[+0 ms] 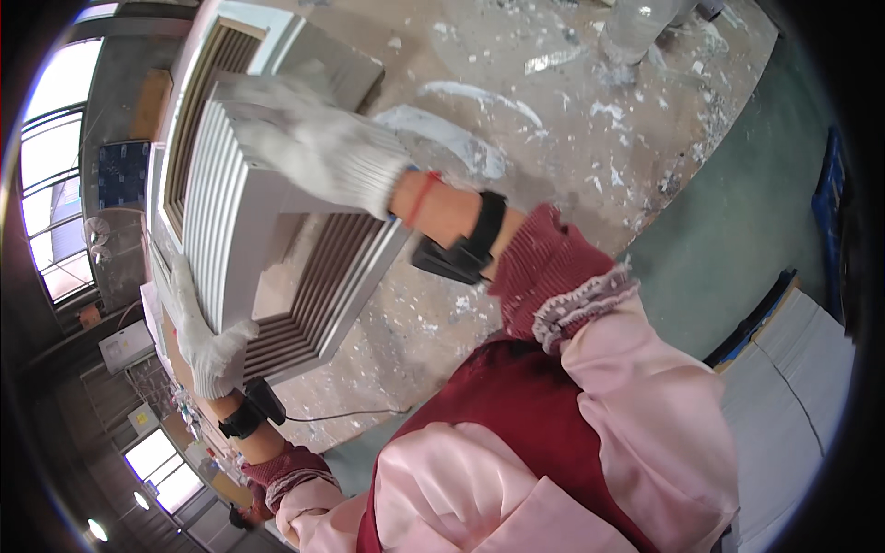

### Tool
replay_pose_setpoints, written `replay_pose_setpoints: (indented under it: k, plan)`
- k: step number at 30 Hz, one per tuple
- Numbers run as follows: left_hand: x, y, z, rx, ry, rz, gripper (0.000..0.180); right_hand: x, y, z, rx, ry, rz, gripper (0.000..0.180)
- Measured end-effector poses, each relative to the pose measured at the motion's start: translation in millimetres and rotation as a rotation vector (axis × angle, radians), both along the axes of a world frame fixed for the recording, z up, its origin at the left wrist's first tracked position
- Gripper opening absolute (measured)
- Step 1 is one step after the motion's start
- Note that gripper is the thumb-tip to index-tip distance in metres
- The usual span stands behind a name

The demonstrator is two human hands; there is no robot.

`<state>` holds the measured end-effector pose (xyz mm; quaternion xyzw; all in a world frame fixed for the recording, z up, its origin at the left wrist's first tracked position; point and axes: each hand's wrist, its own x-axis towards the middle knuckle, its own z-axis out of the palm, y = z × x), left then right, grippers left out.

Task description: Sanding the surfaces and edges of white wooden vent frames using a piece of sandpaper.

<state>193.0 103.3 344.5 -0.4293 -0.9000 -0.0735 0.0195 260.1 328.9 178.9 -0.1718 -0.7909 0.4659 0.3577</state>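
- A stack of white frames point(241, 235) fills the upper left and left centre of the frame; its layered edges show as close parallel ribs, with a smooth pale face beside them.
- The ribbing along the openings looks brownish at the upper left and grey-brown at the lower right of the stack.
- The stack lies on a brown surface point(562, 138) smeared and flecked with white.
- The right hand point(309, 143), in a white knit glove, reaches across the stack's upper part; its fingers are blurred, so I cannot tell whether they grip.
- The left hand point(210, 346), gloved alike, is at the stack's lower left side, open, thumb spread away from the extended fingers.
- Farther left in the frame, a dark blue panel point(123, 173) carries small pale marks, too small to read.
- A yellow label point(143, 419) at the lower left is likewise illegible.
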Motion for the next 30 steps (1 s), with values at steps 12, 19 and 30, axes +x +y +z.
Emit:
replay_pose_setpoints:
  k: [12, 19, 30]
  plan:
    - [-6, -2, 0, 0.018, -0.011, -0.015, 0.128, 37, -5, -10, -0.625, 0.206, 0.161, 0.053]
    - [-6, -1, 0, -0.030, -0.018, 0.017, 0.134, 51, -17, -19, -0.555, 0.134, 0.219, 0.060]
    - [-4, 3, -1, -0.027, -0.046, 0.063, 0.139, 64, -46, -1, -0.156, 0.046, 0.118, 0.070]
